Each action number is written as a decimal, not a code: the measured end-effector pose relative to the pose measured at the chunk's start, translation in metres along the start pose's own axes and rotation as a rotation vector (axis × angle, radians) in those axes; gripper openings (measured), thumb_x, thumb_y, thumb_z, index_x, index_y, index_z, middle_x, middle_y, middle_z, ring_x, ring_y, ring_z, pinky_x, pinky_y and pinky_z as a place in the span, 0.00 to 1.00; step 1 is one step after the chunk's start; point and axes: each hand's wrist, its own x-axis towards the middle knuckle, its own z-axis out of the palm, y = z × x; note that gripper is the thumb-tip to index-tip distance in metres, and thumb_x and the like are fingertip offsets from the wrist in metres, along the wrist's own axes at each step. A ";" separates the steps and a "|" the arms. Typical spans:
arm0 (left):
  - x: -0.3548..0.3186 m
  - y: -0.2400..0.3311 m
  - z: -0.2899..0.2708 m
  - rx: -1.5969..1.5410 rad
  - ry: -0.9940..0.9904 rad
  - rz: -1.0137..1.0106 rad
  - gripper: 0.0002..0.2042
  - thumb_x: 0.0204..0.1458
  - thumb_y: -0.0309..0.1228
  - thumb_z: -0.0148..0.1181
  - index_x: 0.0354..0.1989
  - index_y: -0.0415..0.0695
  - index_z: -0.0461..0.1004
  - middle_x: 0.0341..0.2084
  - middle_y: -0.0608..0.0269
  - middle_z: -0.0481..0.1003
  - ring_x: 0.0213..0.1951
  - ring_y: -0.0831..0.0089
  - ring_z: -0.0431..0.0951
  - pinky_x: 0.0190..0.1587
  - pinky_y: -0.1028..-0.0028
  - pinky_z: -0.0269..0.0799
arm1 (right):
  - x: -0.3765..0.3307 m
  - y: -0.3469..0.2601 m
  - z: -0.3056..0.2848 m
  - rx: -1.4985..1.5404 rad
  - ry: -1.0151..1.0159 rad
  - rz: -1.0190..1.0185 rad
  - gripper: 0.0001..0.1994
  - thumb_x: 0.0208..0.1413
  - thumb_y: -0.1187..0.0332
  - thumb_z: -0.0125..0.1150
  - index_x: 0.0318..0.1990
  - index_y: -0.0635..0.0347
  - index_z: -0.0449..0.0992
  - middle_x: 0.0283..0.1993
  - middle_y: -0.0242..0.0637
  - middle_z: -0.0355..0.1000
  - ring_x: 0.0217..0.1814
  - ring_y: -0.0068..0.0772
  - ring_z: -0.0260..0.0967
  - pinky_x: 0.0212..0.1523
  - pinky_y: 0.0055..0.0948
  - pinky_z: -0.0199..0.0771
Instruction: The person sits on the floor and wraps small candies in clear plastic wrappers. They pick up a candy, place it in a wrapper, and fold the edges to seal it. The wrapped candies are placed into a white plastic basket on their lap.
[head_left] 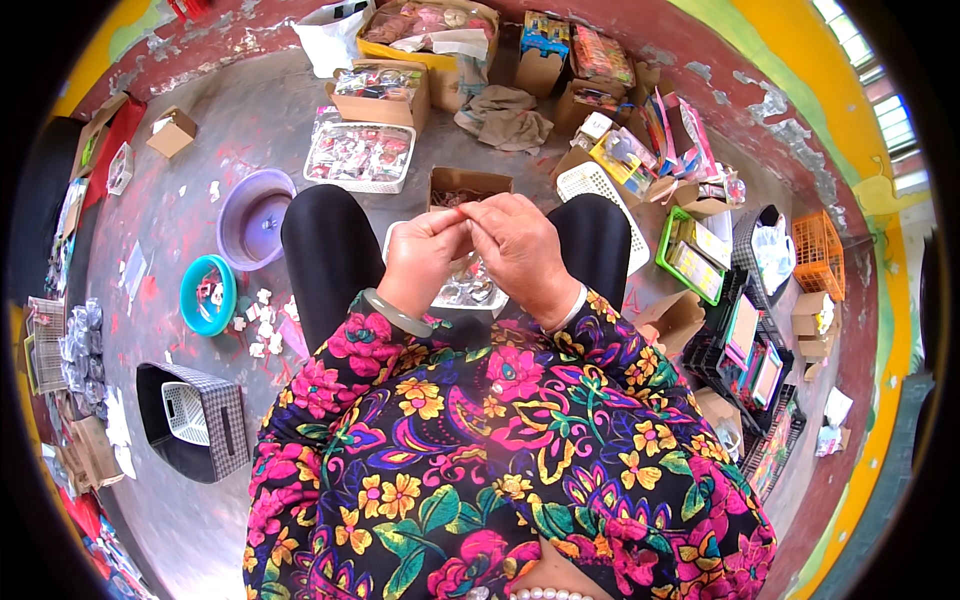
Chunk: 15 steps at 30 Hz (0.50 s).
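Note:
Both hands meet in front of me, above my lap, their fingertips pinched together. My left hand, with a pale bangle at the wrist, has its thumb and fingers closed. Against it, my right hand is bent over with thumb and fingers pressed together. Whatever sits between the fingertips is too small or too hidden to make out. Beneath the hands, partly covered by them, lies a white basket of small clear-wrapped items. Just beyond stands an open cardboard box with brownish contents.
A white basket of packaged pieces stands farther ahead. To the left are a purple basin, a teal basin and scattered white bits. A green tray, black crates and an orange crate stand at right.

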 end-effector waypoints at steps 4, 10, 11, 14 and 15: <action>0.003 -0.016 -0.002 0.407 -0.013 0.177 0.08 0.50 0.21 0.51 0.36 0.34 0.75 0.25 0.65 0.74 0.27 0.82 0.70 0.30 0.80 0.67 | 0.001 -0.006 -0.011 -0.250 -0.158 -0.077 0.03 0.44 0.70 0.56 0.27 0.58 0.72 0.26 0.34 0.67 0.31 0.37 0.66 0.33 0.33 0.65; 0.000 -0.018 -0.006 0.714 -0.077 0.265 0.08 0.46 0.21 0.54 0.35 0.35 0.74 0.21 0.58 0.73 0.25 0.79 0.70 0.30 0.77 0.66 | 0.001 -0.002 -0.014 -0.384 -0.258 -0.094 0.04 0.39 0.68 0.56 0.18 0.54 0.70 0.21 0.33 0.67 0.27 0.36 0.67 0.30 0.33 0.62; 0.000 -0.020 -0.009 0.695 -0.085 0.231 0.07 0.47 0.21 0.53 0.35 0.35 0.74 0.22 0.60 0.74 0.26 0.80 0.70 0.30 0.78 0.66 | 0.001 -0.001 -0.015 -0.366 -0.271 -0.095 0.04 0.38 0.68 0.56 0.18 0.54 0.70 0.21 0.34 0.67 0.27 0.37 0.68 0.30 0.34 0.62; -0.003 -0.018 -0.003 0.495 -0.095 0.126 0.07 0.51 0.21 0.51 0.36 0.34 0.75 0.25 0.69 0.74 0.30 0.84 0.70 0.32 0.81 0.66 | -0.002 0.002 -0.012 -0.309 -0.228 -0.086 0.04 0.37 0.68 0.56 0.18 0.55 0.71 0.21 0.35 0.68 0.27 0.37 0.68 0.31 0.34 0.62; -0.003 -0.017 0.000 0.477 -0.093 0.114 0.07 0.51 0.21 0.51 0.36 0.34 0.75 0.25 0.69 0.74 0.30 0.84 0.70 0.32 0.81 0.66 | -0.003 0.002 -0.013 -0.298 -0.252 -0.055 0.04 0.38 0.67 0.57 0.19 0.56 0.71 0.21 0.35 0.68 0.28 0.37 0.68 0.36 0.34 0.61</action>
